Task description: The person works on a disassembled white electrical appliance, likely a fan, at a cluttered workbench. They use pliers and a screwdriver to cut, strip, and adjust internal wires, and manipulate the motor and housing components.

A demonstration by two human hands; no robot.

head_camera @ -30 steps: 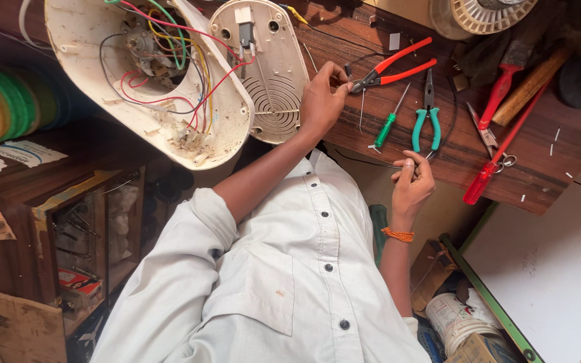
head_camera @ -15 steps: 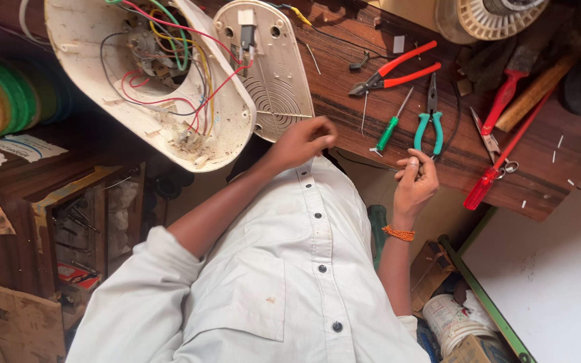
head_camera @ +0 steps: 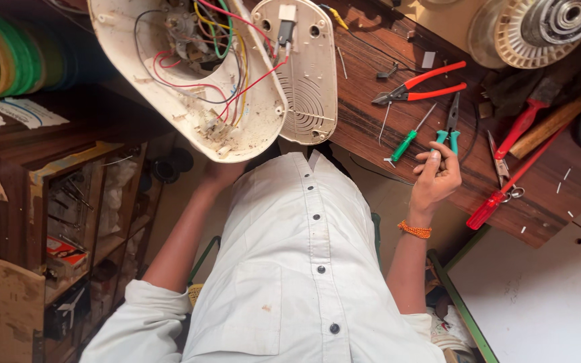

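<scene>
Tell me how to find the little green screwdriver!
Look at the dark wooden workbench. Below the red-handled pliers lies the green screwdriver, slanted, just left of the hand at the bench edge. It is the only tool with a single plain green handle and a thin metal shaft.

Left arm bare below rolled sleeve, stretched forward, left hand (head_camera: 218,176) mostly hidden so grip can't be told; right arm bent at elbow, forearm raised, right hand (head_camera: 436,176) palm toward body, fingers (head_camera: 432,156) curled in against thumb, anything pinched too small to tell.
</scene>
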